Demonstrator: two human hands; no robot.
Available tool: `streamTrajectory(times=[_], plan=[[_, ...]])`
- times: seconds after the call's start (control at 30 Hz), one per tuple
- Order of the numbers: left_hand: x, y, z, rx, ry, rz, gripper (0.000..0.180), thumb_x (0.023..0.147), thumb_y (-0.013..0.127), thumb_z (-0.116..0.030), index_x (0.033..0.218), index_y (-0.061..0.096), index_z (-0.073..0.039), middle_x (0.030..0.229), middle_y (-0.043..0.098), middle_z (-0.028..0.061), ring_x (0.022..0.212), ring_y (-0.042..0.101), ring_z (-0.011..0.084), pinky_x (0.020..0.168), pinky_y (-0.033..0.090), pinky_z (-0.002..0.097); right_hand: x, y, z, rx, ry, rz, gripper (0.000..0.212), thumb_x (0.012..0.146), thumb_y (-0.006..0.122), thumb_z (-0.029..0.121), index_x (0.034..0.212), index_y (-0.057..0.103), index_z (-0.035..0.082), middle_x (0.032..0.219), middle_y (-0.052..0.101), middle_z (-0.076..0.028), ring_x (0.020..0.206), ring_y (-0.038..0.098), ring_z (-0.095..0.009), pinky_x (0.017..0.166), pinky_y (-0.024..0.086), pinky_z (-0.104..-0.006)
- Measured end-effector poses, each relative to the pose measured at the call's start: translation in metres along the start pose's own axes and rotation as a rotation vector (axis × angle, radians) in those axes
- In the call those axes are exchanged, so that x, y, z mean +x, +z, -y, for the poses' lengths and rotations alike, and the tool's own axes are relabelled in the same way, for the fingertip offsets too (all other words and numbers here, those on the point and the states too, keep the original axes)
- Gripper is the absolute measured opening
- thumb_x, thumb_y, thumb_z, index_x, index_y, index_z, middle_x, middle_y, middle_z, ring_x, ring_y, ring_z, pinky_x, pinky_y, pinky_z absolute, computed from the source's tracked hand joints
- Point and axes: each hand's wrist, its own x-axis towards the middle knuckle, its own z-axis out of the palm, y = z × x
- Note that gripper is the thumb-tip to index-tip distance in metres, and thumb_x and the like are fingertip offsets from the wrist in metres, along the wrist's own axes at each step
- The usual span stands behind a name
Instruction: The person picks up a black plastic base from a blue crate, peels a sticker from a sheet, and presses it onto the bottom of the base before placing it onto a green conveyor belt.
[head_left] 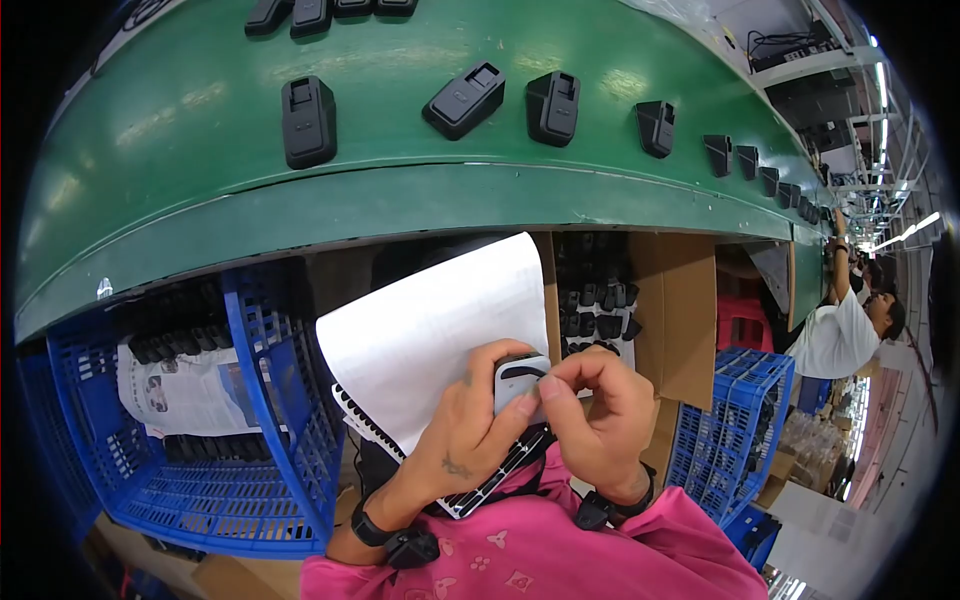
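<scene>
Over my lap, my left hand point(468, 432) is wrapped round a small rounded device point(516, 379) with a pale grey face and a dark curved band near its top. My right hand point(602, 408) has thumb and index finger pinched together at the device's right edge. Whatever lies between those fingertips is hidden. Beneath and beyond my hands, a large white paper sheet point(440, 325) curls up at its far edge. Under it shows a tray point(502, 472) with dark slots and a light rim, partly covered by my forearms.
Black charger-like housings point(309, 122) stand spaced along the green bench point(400, 205) ahead. At left is a blue crate point(235, 510) with black parts and newspaper. A cardboard box point(676, 310) of black parts and another blue crate point(722, 430) stand right. A co-worker point(835, 335) sits farther right.
</scene>
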Motion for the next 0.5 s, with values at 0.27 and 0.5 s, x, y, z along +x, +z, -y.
streamTrajectory(times=[0.27,0.5], plan=[[0.001,-0.002,-0.002,-0.021,-0.024,0.002,0.039,0.092,0.049,-0.015,0.125,0.036,0.001,0.091,0.062,0.0239,0.083,0.064,0.0364,0.075,0.048,0.0379,-0.002,-0.003,-0.005,0.361,0.417,-0.078,0.008,0.089,0.056,0.003,0.092,0.057,-0.004,0.072,0.058,-0.004,0.060,0.054,-0.006,0.054,0.044,-0.0188],[0.001,-0.002,-0.001,-0.035,-0.034,0.004,0.039,0.092,0.050,-0.016,0.125,0.037,0.002,0.089,0.063,0.0224,0.081,0.065,0.0332,0.074,0.049,0.0369,0.010,0.000,-0.008,0.397,0.412,0.044,0.023,0.097,0.046,0.013,0.101,0.061,-0.005,0.068,0.056,-0.001,0.057,0.048,-0.005,0.051,0.039,-0.0188]])
